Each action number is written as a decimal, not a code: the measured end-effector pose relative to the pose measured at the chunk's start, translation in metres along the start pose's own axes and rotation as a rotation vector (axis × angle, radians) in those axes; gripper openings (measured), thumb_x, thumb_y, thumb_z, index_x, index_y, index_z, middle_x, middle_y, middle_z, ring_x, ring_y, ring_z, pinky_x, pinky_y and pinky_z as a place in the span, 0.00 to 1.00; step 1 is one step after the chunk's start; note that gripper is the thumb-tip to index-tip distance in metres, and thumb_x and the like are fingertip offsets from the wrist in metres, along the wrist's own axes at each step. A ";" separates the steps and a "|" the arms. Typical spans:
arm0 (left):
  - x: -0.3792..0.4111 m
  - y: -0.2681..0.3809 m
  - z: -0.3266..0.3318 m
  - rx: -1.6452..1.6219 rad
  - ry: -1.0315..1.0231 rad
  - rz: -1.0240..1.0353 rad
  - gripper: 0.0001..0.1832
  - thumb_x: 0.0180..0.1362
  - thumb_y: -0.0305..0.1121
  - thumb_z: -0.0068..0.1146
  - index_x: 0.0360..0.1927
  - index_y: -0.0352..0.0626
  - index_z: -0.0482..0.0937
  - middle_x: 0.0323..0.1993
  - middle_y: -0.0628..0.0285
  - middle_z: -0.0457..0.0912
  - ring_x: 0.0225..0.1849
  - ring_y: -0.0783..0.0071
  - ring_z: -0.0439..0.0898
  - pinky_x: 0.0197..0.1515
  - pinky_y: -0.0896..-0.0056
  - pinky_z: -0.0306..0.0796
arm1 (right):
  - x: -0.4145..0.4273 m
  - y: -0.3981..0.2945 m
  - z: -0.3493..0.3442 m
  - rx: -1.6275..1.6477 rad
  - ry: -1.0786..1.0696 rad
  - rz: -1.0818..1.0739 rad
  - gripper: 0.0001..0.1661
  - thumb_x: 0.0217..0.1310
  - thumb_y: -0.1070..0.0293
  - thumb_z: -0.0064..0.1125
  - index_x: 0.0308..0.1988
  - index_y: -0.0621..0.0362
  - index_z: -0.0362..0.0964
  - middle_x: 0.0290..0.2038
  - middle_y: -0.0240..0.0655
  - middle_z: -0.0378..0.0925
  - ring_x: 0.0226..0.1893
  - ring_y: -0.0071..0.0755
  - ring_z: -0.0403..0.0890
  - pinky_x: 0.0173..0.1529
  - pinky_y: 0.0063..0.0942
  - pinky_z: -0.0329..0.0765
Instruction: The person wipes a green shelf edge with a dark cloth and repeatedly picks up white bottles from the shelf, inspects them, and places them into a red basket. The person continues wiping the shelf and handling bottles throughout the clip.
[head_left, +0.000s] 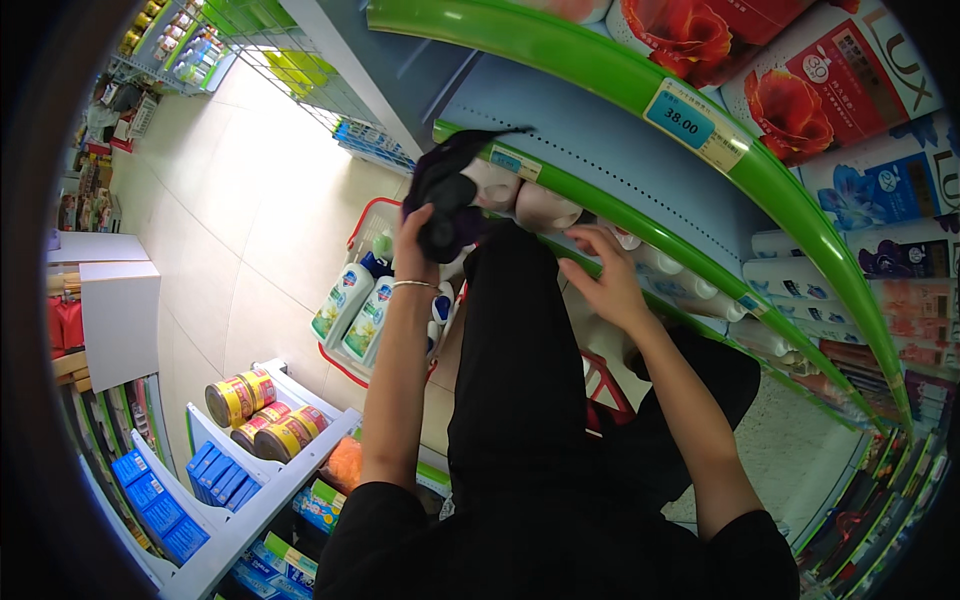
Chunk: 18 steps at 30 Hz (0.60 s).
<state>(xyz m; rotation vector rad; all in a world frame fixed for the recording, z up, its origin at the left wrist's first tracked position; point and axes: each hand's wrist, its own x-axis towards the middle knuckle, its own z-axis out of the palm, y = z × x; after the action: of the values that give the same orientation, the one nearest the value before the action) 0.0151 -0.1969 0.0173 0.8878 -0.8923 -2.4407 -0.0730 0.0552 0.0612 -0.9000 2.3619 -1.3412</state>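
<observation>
My left hand (414, 238) grips a dark, bunched cloth (448, 196), black with purplish parts; its loose end reaches past the lower green shelf edge (469, 139). Below that hand a shopping basket (373, 214) with red trim stands on the floor. White pump bottles (367, 319) with floral labels and blue tops lie in it, partly hidden by my forearm. My right hand (609, 283) is empty, fingers apart, close to the bottles (549, 206) on the bottom shelf. Whether it touches one, I cannot tell. My bent knee (510, 259) rises between both hands.
LUX packs (829, 82) fill the upper shelf at right. A green shelf edge (600, 71) curves overhead. Another rack (300, 480) at lower left holds yellow cans (289, 433) and blue boxes (221, 472). Something red (604, 394) stands beside my leg. Tiled floor (247, 172) runs leftward.
</observation>
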 end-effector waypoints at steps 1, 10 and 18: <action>0.004 0.005 -0.012 -0.001 0.030 0.019 0.22 0.49 0.31 0.54 0.50 0.41 0.68 0.42 0.60 0.76 0.42 0.68 0.77 0.45 0.70 0.72 | -0.009 0.012 -0.004 0.000 -0.001 0.067 0.20 0.51 0.62 0.59 0.44 0.56 0.67 0.42 0.37 0.73 0.42 0.38 0.76 0.41 0.31 0.73; 0.064 -0.026 -0.140 0.233 0.245 -0.138 0.22 0.50 0.42 0.59 0.45 0.45 0.69 0.41 0.60 0.76 0.39 0.66 0.78 0.40 0.60 0.75 | -0.129 0.095 -0.033 -0.118 -0.003 0.441 0.15 0.52 0.66 0.56 0.41 0.59 0.70 0.33 0.42 0.78 0.33 0.41 0.80 0.38 0.31 0.75; 0.066 -0.063 -0.096 0.853 0.320 -0.408 0.35 0.44 0.52 0.59 0.56 0.50 0.65 0.55 0.61 0.66 0.49 0.64 0.65 0.44 0.54 0.62 | -0.188 0.117 -0.060 -0.106 0.167 0.609 0.16 0.50 0.67 0.55 0.41 0.61 0.71 0.32 0.43 0.78 0.32 0.42 0.80 0.38 0.32 0.75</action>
<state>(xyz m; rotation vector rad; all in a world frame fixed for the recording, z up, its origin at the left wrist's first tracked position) 0.0235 -0.2288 -0.1115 1.8363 -1.7996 -2.0672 -0.0043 0.2592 -0.0172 -0.0563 2.5453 -1.0730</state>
